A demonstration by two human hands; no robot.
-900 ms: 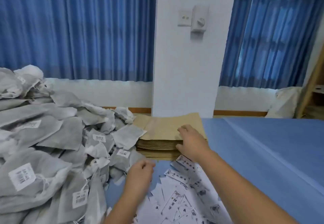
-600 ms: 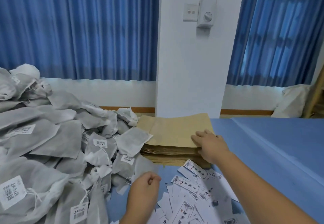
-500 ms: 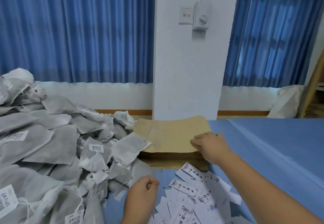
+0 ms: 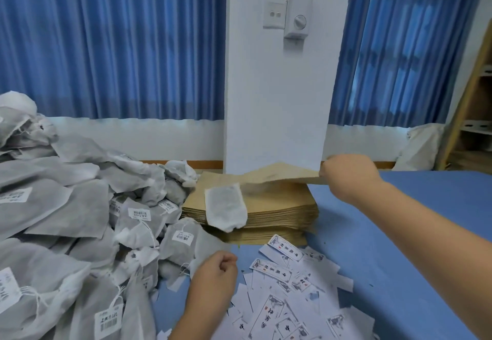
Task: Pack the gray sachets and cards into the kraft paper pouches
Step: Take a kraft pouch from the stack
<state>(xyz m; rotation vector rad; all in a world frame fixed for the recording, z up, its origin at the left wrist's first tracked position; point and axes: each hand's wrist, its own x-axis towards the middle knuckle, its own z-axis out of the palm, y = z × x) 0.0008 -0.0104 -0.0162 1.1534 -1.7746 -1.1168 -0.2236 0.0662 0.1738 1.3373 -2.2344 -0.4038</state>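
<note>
A stack of kraft paper pouches (image 4: pixel 279 214) lies on the blue table by the white pillar. My right hand (image 4: pixel 346 177) pinches the right edge of the top pouch (image 4: pixel 277 173) and holds it lifted above the stack. One gray sachet (image 4: pixel 225 208) lies across the stack's left front corner. A big heap of gray sachets (image 4: pixel 80 220) with barcode tags fills the left. White printed cards (image 4: pixel 287 294) are scattered in front of the stack. My left hand (image 4: pixel 215 273) is a loose fist at the edge of the cards, holding nothing I can see.
The blue table (image 4: pixel 412 233) extends to the right. The white pillar (image 4: pixel 277 86) with a switch stands just behind the stack. A white bag (image 4: pixel 423 145) and a wooden shelf (image 4: pixel 474 105) stand at the far right. Blue curtains hang behind.
My right hand gripped the top pouch at its right edge and raised it off the stack. The left hand stayed almost still.
</note>
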